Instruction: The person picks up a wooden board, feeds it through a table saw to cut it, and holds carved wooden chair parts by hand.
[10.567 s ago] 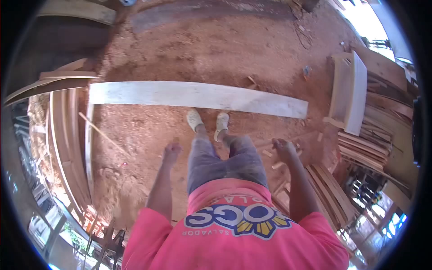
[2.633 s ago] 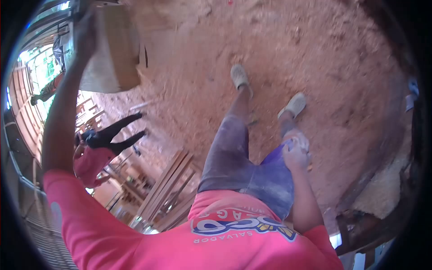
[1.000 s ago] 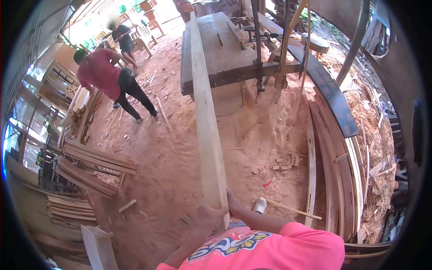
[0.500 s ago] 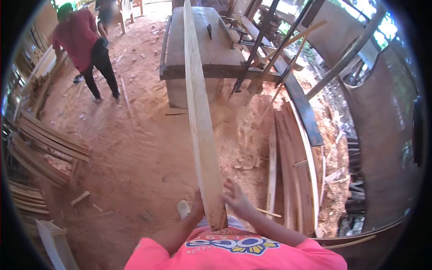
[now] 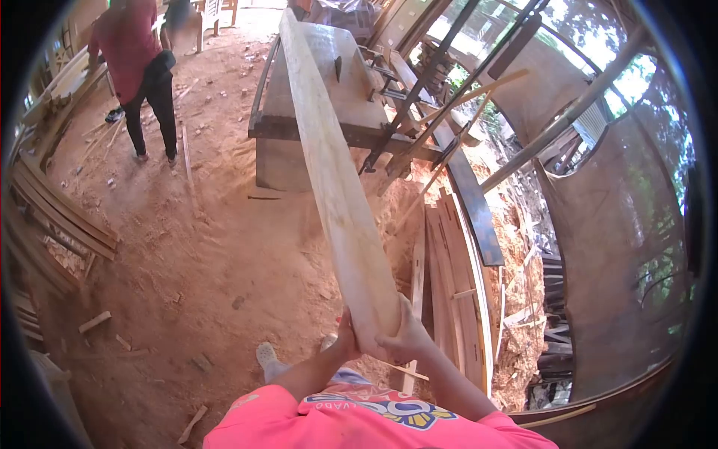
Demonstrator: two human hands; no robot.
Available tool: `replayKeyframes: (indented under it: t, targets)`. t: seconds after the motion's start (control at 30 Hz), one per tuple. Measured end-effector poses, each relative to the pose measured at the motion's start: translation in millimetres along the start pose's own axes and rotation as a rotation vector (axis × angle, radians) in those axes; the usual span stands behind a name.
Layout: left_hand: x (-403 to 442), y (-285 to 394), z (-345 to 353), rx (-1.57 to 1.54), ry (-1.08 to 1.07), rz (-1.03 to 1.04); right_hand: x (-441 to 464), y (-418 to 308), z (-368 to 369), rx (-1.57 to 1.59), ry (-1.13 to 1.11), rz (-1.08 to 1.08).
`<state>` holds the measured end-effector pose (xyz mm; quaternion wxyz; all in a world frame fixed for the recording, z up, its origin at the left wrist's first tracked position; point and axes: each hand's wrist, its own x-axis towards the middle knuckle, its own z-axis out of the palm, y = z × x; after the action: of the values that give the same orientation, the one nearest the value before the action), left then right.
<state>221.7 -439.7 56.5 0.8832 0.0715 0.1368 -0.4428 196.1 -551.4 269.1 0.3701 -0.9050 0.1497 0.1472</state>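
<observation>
A long pale plank slants away from my body, its near end between my two hands and its far part above the saw table. On the left edge of the near end, my left hand grips the wood, its fingers partly hidden beneath. My right hand is wrapped round the right edge, thumb on the upper face. A dark blade stands up from the table surface, to the right of the plank.
A person in a red shirt stands at the upper left, near another person partly in view. Boards lie stacked at the left and at the right. Metal bars and a slanting pole cross the upper right. Wood scraps lie on the ground.
My right hand, open beside the plank half a second ago, has closed on its edge. The plank's near end has shifted right, and its broad face is turned more upward. The view has swung right.
</observation>
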Motion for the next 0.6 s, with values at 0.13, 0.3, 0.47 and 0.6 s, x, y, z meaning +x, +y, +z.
replayKeyframes:
  t: [0.13,0.3,0.47,0.6]
  targets:
    - [-9,-5,19,0.169,0.100,0.094,-5,4,-20,0.139,-0.060,0.046]
    - [-85,24,51,0.446,0.253,0.045,32,82,8,0.768,-0.174,0.056]
    - [-89,43,-46,0.745,0.514,0.120,59,132,79,1.278,-0.318,0.267]
    - [-97,37,-45,0.698,0.659,0.179,76,175,109,1.142,-0.377,0.185]
